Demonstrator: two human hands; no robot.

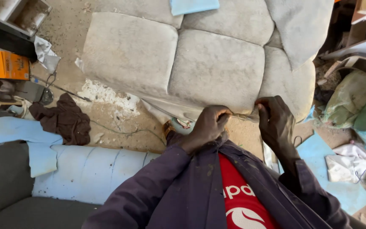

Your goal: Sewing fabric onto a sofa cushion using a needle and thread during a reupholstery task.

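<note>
At the far left, well away from your fingers, a flat orange cardboard box [3,64] is lying on a cluttered shelf, and below it a crumpled dark brown cloth [63,119] is sitting on the sandy dirt floor [66,32]. Nearer you, below and to the left of your left fingers, a pale blue foam sheet [18,135] is draping over a ribbed light blue padded panel [90,174] beside a dark grey upholstered seat [5,182].

Directly above both sets of fingers, the large pale grey tufted sofa cushion section [183,63] is lying face up on the floor, its lower edge meeting your hands. Your left hand [206,127] is curling into a fist at that edge, fingers together and clamped on a bunched strip of the grey fabric. A thin twisted length of the fabric [244,116] is running taut between the two hands. Your right hand [276,121] is gripping the other end just beside the cushion's lower right corner, fingertips pinched together on it.

Below your fingers, your dark purple jacket sleeves [166,186] are framing a red shirt [240,199].

To the right of your right fingers, a flat blue foam offcut [318,148] is lying on the floor, with a bulging green woven sack [361,106] and crumpled white cloth scraps [348,165] beyond it.
</note>
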